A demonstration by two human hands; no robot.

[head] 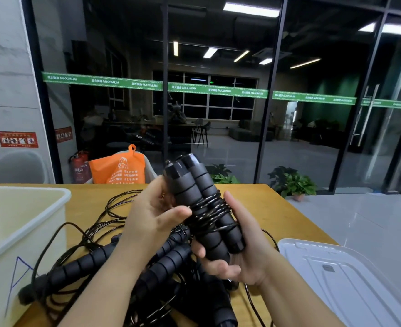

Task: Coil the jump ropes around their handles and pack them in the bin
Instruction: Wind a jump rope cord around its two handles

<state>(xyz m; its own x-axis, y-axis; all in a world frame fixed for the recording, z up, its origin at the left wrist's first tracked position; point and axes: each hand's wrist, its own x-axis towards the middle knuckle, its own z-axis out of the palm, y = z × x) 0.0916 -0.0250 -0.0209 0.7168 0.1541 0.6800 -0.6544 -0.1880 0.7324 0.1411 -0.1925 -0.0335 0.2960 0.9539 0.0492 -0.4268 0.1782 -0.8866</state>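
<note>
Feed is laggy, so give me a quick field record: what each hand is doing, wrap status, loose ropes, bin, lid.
left hand: pinching the cord on the held handles
right hand: gripping handles' lower end
wrap: cord coils around mid-handles
loose ropes: tangled pile on table, under the hands
bin: left, white, inside not visible
lid: lying flat, right

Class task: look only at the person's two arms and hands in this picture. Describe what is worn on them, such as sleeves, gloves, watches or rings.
Both forearms are bare as far as the bottom edge of the frame, with no sleeve in view. The left hand and right hand wear no gloves. No watch, bracelet or ring shows on either wrist or on the visible fingers.
</note>
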